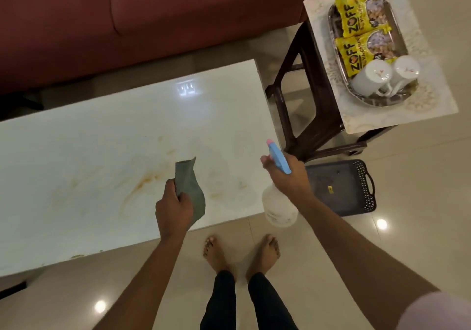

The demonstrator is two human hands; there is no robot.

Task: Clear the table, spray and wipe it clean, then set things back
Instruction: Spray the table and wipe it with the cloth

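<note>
A person stands barefoot at the near edge of a white counter (102,151) streaked with brownish stains toward its middle. The left hand (173,208) has its fingers curled tight around a grey cloth (190,186), held above the counter's near edge. The right hand (288,174) grips the neck of a clear spray bottle (279,208) with a blue trigger head, its nozzle pointing toward 11 o'clock over the counter's right end. At 2 o'clock, a side table (377,118) carries a metal tray (377,100) with two yellow snack packets (356,18) and two white mugs (372,75) lying on their sides. A dark plastic basket (356,202) sits on the floor at 3 o'clock, just behind the right forearm. A red sofa (153,18) runs along the counter's far side at 12 o'clock.
</note>
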